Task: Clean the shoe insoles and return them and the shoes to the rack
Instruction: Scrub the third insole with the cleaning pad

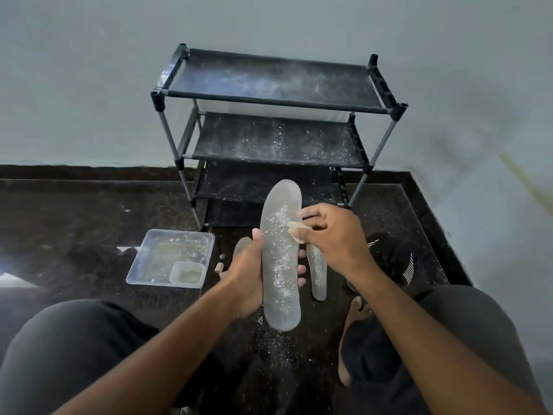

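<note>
I saw the left hand [247, 283] gripping the grey insole [279, 259] at centre, powder streaked along it; the right hand's [332, 235] fingers pinched a small cloth [294, 230] against it. At 9 o'clock a clear tray [155, 253] held white residue and a small tub [187, 274]; the rack [278, 127] stood at 12, black shoes [392, 259] at 3

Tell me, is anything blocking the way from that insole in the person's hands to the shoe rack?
Nothing visible does. The left hand holds the grey powder-speckled insole upright just in front of the black three-shelf shoe rack, whose dusty shelves hold nothing visible. The right hand pinches a small pale cloth against the insole. The clear plastic tray sits aside, to the left.
</note>
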`<control>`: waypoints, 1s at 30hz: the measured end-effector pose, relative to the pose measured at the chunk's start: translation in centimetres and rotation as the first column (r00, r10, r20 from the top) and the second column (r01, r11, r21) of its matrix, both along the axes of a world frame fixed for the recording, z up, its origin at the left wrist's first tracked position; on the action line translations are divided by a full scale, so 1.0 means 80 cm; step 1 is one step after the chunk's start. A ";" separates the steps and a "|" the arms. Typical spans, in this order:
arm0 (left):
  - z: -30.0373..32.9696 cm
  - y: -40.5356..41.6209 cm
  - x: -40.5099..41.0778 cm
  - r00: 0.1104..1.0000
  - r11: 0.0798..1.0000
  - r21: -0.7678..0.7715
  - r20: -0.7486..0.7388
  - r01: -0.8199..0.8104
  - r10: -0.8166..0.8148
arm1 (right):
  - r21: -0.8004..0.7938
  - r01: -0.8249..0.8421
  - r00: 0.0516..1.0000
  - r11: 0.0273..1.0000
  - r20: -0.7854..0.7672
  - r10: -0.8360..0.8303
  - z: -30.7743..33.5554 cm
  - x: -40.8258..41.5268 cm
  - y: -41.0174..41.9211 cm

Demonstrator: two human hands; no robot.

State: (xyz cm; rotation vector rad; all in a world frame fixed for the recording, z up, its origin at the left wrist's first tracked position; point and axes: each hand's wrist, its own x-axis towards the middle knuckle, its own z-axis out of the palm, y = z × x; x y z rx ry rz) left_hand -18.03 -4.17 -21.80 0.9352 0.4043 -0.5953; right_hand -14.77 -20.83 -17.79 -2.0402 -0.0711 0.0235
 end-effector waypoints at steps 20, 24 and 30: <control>-0.015 -0.004 0.020 0.999 0.998 0.057 0.001 -0.038 0.038 | -0.418 -0.169 0.965 0.893 0.113 0.235 -0.010 0.014 0.004; -0.010 -0.009 0.023 0.998 0.997 0.069 0.049 -0.030 0.026 | -0.376 -0.182 0.967 0.909 0.100 0.235 -0.017 0.015 0.006; -0.011 -0.010 0.024 1.000 0.996 0.087 0.024 -0.019 0.017 | -0.384 -0.102 0.971 0.918 0.164 0.176 -0.010 0.023 -0.003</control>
